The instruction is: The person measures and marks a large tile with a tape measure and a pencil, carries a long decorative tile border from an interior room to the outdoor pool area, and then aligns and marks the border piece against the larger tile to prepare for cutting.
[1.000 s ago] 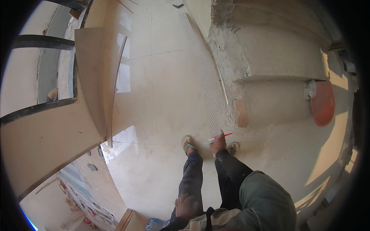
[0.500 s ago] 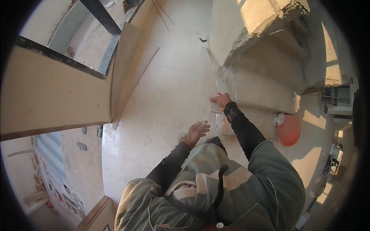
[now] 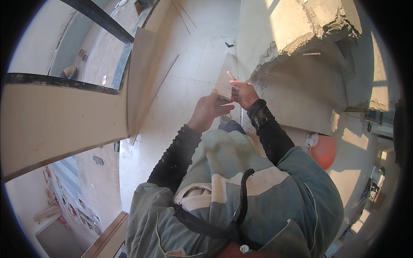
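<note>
One long tile strip (image 3: 224, 86) points away from the body, narrow in view, its ridged face turned up; whether its far end rests on the floor, I cannot tell. At the strip's near end, the left hand (image 3: 208, 111) is clamped on it, thumb along the left edge and fingers across the end. On the strip's right side, the right hand (image 3: 244, 94) is closed around a slim pen (image 3: 231, 76), which angles over the strip; its fingers meet the strip's edge, though I cannot tell how much of the load they bear.

Past the strip's far end lies a small black angled piece (image 3: 229, 44). Left of the strip are a thin lath (image 3: 162, 87) and a leaning board (image 3: 141, 73). Right of it rise broken-edged concrete steps (image 3: 297, 101); farther right and nearer the body sits a red-orange rounded plastic piece (image 3: 325, 152), with a crumpled white bag (image 3: 312, 139) against it.
</note>
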Demonstrator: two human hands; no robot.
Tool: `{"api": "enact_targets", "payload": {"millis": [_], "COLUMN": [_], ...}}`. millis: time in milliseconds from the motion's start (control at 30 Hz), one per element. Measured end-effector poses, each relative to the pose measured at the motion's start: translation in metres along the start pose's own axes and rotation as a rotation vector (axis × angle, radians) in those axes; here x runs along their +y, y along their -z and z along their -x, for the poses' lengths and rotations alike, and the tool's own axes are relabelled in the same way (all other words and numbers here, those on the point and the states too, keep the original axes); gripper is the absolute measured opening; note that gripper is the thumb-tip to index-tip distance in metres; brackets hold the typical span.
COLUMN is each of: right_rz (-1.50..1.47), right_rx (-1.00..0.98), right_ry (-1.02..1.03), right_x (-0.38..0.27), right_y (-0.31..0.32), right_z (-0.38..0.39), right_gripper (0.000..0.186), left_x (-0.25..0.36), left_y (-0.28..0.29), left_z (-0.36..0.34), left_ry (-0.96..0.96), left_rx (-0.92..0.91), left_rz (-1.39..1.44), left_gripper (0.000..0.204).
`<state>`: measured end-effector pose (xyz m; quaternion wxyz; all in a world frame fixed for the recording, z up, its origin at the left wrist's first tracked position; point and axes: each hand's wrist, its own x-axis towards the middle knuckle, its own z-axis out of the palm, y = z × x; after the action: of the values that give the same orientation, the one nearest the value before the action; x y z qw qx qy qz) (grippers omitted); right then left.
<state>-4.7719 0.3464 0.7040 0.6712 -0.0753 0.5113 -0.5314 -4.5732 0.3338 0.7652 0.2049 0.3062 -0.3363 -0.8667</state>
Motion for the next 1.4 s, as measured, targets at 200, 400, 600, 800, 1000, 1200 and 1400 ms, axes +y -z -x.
{"api": "enact_targets", "payload": {"millis": [200, 400, 600, 800, 1000, 1200, 1400], "right_rz": [0.054, 0.017, 0.076, -0.026, 0.026, 0.028, -0.008], "right_rx": [-0.054, 0.001, 0.048, -0.019, 0.009, -0.087, 0.049], "right_ry": [0.078, 0.032, 0.072, 0.152, 0.137, 0.210, 0.066], "right_x": [-0.074, -0.121, -0.141, -0.149, -0.158, -0.151, -0.142], "right_y": [-0.006, -0.024, -0.056, -0.066, -0.064, -0.070, -0.020], "right_z": [-0.021, -0.050, -0.066, -0.082, -0.079, -0.083, -0.087], "right_gripper": [0.028, 0.030, 0.024, 0.032, 0.038, 0.045, 0.043], "left_x": [0.043, 0.064, 0.089, 0.100, 0.164, 0.204, 0.207], "left_y": [-0.023, -0.029, -0.010, 0.047, 0.062, 0.022, 0.020], "left_z": [-0.064, -0.087, -0.092, -0.092, -0.103, -0.145, -0.165], "left_ry": [-0.219, -0.438, -0.314, -0.109, -0.664, -0.984, -1.089], "left_rx": [0.037, -0.178, -0.239, -0.064, 0.234, 0.046, 0.035], "left_rz": [-0.218, -0.256, -0.380, -0.612, -1.059, -1.359, -1.363], "left_gripper": [0.047, 0.084, 0.097, 0.062, 0.060, 0.035, 0.014]}}
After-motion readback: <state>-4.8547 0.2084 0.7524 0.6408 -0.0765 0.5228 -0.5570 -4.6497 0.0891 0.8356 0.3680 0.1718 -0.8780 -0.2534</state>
